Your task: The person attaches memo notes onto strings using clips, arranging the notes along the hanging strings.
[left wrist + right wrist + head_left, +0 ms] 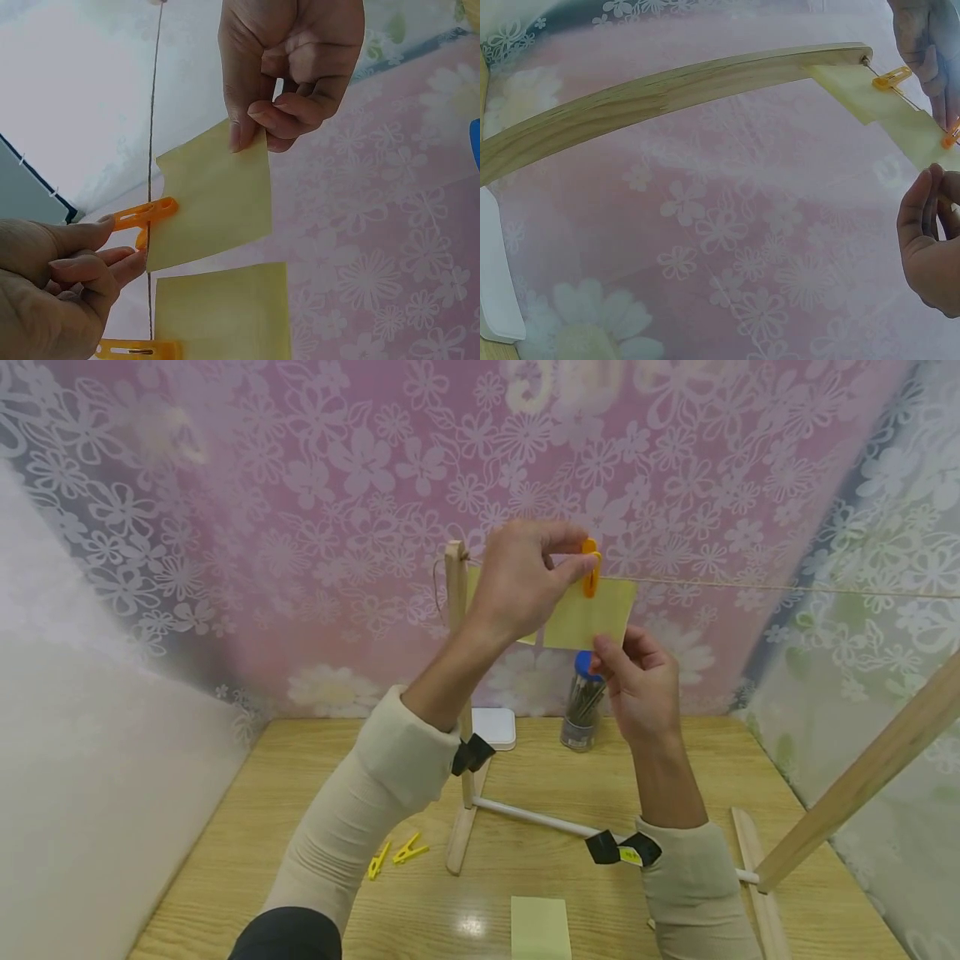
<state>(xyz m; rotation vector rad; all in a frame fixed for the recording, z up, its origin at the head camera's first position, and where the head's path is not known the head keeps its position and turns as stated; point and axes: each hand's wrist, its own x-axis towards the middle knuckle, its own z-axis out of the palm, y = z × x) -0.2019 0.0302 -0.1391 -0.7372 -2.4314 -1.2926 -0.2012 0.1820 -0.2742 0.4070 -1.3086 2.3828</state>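
Between thumb and fingers, my left hand (521,578) pinches an orange clothespin (590,568) at the string (712,583). The clothespin's tip overlaps the top edge of a yellow paper sheet (585,618). My right hand (645,685) pinches that sheet near its lower right corner. In the left wrist view, a second yellow sheet (225,311) hangs beside it from another orange clothespin (139,349). The left hand hides much of this second sheet in the head view.
A wooden post (456,585) carries the string at left; a slanted post (862,777) stands at right, with a white rod (536,816) low between them. On the table lie yellow clothespins (409,850) and yellow paper (540,927). A blue-lidded jar (581,710) and white box (495,728) stand behind.
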